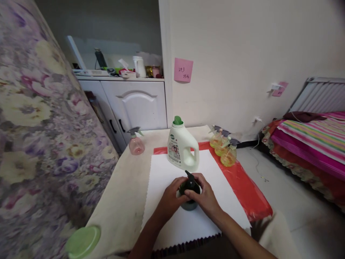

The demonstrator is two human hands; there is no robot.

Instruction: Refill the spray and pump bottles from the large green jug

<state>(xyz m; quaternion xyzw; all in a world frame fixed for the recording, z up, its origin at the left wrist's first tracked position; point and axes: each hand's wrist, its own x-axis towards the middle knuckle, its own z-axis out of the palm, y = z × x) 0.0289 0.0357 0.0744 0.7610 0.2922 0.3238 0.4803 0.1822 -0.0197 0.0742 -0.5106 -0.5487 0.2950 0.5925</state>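
Observation:
A dark green pump bottle (pixel 189 205) with a black pump top stands upright on the white sheet (pixel 172 225). My left hand (pixel 171 196) is wrapped around its left side, and my right hand (pixel 205 196) around its right, with the thumbs close together in front. Just behind the bottle rises a large pale green detergent jug (pixel 185 147) with a handle; something green sits in its mouth and its cap is off. My hands cover much of the pump bottle's upper body.
A pink spray bottle (pixel 136 145) stands at the table's back left. Several yellow spray bottles (pixel 228 157) stand on red plastic (pixel 249 192) at the right. A green lid (pixel 83 241) lies front left. A floral curtain (pixel 54 144) hangs on the left; a bed (pixel 318 140) is to the right.

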